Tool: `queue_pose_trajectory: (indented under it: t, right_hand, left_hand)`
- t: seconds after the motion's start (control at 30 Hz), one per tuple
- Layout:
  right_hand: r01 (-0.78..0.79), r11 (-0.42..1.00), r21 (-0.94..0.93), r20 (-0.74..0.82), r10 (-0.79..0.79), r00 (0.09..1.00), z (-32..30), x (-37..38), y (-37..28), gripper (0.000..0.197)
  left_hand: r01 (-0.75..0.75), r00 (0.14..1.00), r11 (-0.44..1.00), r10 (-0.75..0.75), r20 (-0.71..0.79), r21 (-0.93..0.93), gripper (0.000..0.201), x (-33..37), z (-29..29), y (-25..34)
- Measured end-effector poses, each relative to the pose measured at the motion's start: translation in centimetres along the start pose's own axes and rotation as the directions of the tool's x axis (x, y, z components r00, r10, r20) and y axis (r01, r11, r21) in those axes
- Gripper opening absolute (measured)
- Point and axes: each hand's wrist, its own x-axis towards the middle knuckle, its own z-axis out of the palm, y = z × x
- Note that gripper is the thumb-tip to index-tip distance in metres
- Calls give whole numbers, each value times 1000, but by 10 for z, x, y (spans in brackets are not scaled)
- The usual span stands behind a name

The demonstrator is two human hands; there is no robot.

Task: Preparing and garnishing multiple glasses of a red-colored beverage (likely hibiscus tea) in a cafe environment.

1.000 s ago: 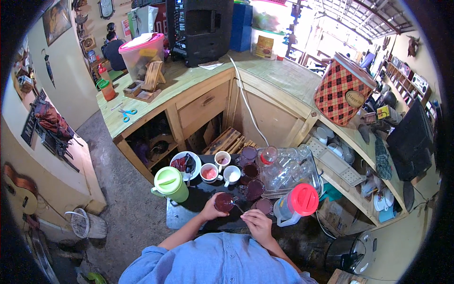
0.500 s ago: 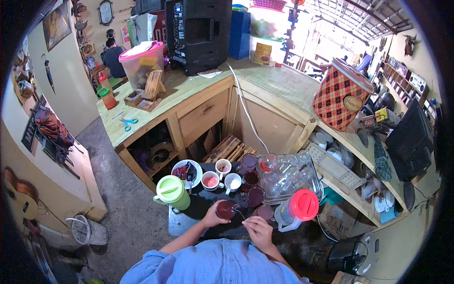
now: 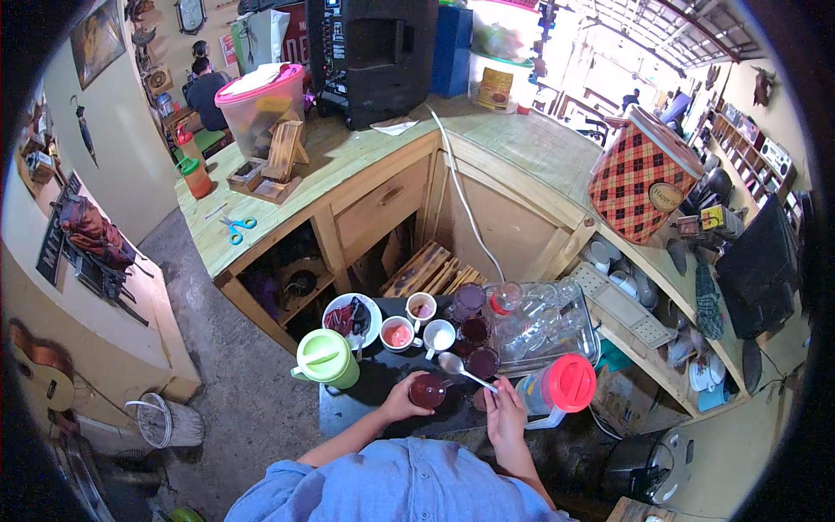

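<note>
While the left hand [image 3: 403, 402] has its fingers wrapped round a glass of dark red drink [image 3: 427, 392], the right hand [image 3: 504, 414] has its fingers pinched together on the handle of a metal spoon [image 3: 470, 373]. The spoon's bowl points up and to the left, clear of the glass's mouth, between the held glass and a white cup with white contents [image 3: 438, 337]. The glass sits near the front edge of a low, dark bench [image 3: 376, 391]; whether its base touches the top cannot be told.

Behind it are 2 more pale cups: a cup with pinkish-red contents [image 3: 398, 334] and, farther back, a cup with brownish contents [image 3: 422, 306]. To their left lie a white plate [image 3: 374, 315] bearing dark and red items too small to make out, and a green lidded pitcher [image 3: 329, 360].

Right of the cups, 3 dark-filled glasses [image 3: 483, 363] stand in a row, with another partly hidden by the right hand. Beyond them, a metal tray [image 3: 595, 344] holds many clear glasses [image 3: 535, 326], and a clear pitcher with a red lid [image 3: 544, 396] stands just beside the right hand. Blue-handled scissors [image 3: 236, 231] lie on a taller wooden bench [image 3: 213, 248] behind.
</note>
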Motion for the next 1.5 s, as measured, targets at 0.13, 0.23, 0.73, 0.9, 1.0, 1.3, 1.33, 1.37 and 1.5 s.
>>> queue_pose_trajectory:
  t: [0.13, 0.23, 0.73, 0.9, 1.0, 1.3, 1.33, 1.37, 1.5]
  right_hand:
    - [-199, 958, 206, -101, 223, 970, -42, 0, 21, 21]
    - [-312, 923, 226, -142, 348, 926, -74, -7, 43, 21]
    - [-240, 967, 83, -406, 252, 878, -72, 40, 161, 32]
    - [-289, 942, -170, -387, 206, 899, -53, 45, 167, 29]
    - [-317, 829, -460, -355, 156, 922, -54, 48, 173, 38]
    - [-203, 518, -831, -207, 51, 977, -22, 28, 154, 62]
    - [-225, 488, -843, -233, 46, 971, -21, 26, 151, 63]
    - [-245, 456, -855, -254, 44, 966, -20, 25, 150, 63]
    - [-173, 312, -934, -144, 115, 983, -31, 32, 146, 67]
  left_hand:
    - [13, 999, 1000, -14, 30, 29, 92, -3, -7, 2]
    - [22, 1000, 1000, -22, 12, 1, 92, -9, -12, 5]
    - [47, 997, 999, -46, 55, -12, 93, -18, -26, 4]
    - [76, 995, 996, -78, 65, 35, 98, -19, -31, 2]
    - [35, 995, 990, -48, 92, 137, 117, -20, -35, 6]
    - [273, 753, 775, -541, 374, 570, 90, -33, -102, 98]
    - [268, 752, 774, -540, 377, 574, 90, -28, -117, 124]
    - [341, 668, 865, -499, 552, 368, 71, -23, -134, 159]
    - [181, 872, 973, -90, 482, -145, 32, 10, -205, 217]
